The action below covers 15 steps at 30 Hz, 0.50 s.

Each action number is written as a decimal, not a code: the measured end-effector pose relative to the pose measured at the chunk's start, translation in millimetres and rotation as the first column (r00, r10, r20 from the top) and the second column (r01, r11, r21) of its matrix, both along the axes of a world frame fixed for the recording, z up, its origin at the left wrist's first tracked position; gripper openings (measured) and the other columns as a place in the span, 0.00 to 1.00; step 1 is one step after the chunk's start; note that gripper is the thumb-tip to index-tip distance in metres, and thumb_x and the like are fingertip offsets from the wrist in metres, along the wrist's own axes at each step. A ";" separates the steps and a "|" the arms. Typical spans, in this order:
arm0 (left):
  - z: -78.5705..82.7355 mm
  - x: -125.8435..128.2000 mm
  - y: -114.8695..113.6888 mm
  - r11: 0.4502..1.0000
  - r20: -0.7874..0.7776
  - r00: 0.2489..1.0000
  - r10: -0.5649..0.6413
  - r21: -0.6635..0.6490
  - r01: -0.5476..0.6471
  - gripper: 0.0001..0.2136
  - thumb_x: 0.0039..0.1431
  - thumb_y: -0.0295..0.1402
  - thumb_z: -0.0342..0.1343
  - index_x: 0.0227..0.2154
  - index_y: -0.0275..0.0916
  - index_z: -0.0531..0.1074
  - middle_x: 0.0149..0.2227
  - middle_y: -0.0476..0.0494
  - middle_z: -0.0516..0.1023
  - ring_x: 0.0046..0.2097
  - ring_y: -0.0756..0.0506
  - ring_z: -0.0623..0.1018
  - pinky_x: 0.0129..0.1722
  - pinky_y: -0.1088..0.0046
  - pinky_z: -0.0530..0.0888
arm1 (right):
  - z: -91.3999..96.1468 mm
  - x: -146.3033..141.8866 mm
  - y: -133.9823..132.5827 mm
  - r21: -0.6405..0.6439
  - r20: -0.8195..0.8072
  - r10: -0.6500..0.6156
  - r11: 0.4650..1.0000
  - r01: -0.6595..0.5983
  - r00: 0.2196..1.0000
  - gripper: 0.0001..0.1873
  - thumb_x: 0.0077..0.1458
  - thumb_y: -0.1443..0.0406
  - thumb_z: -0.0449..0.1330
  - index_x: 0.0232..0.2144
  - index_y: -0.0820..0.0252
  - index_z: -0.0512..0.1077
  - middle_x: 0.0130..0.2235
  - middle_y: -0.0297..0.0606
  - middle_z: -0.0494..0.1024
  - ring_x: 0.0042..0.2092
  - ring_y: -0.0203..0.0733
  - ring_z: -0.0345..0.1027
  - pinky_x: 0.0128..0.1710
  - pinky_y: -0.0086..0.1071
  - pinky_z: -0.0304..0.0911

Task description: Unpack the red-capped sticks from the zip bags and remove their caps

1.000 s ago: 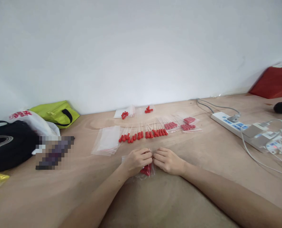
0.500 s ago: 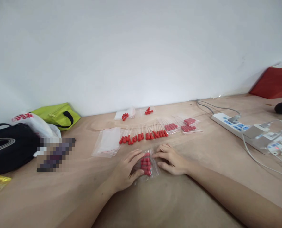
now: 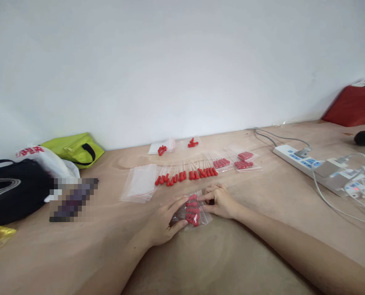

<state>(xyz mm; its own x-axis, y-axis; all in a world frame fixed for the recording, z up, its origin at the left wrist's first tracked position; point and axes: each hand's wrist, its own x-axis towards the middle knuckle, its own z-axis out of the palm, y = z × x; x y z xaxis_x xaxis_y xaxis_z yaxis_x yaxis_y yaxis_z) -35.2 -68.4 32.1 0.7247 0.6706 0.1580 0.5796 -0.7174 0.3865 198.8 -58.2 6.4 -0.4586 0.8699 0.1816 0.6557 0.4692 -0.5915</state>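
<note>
Since half a second ago, the small transparent plastic bag with red bulbs (image 3: pixel 192 211) has shifted slightly to the right. It lies flat on the light-brown tabletop (image 3: pixel 231 262), between both hands; its bulbs form a column running from near to far, each bulb pointing roughly sideways. Which way the bag's long axis goes, I cannot tell, because the left hand (image 3: pixel 165 221) covers one side. Just beyond lies a row of red bulbs with thin clear stems (image 3: pixel 180 176), with flat clear bags (image 3: pixel 141 180) at its left. The left grip is wide, thumb and fingers touching the bag. The right hand (image 3: pixel 221 200) reaches its right edge with extended index finger, other fingers curled; whether it pinches, I cannot tell.
</note>
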 end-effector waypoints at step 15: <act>-8.3 0.8 1.5 0.989 0.165 0.981 0.106 0.088 -0.122 0.18 0.55 0.33 0.51 0.50 0.42 0.61 0.47 0.42 0.71 0.47 0.46 0.72 0.45 0.65 0.72 | -1.9 -4.1 -2.2 0.143 -0.161 0.052 0.989 -0.029 0.986 0.21 0.34 0.55 0.68 0.33 0.57 0.73 0.31 0.34 0.71 0.36 0.39 0.63 0.39 0.34 0.51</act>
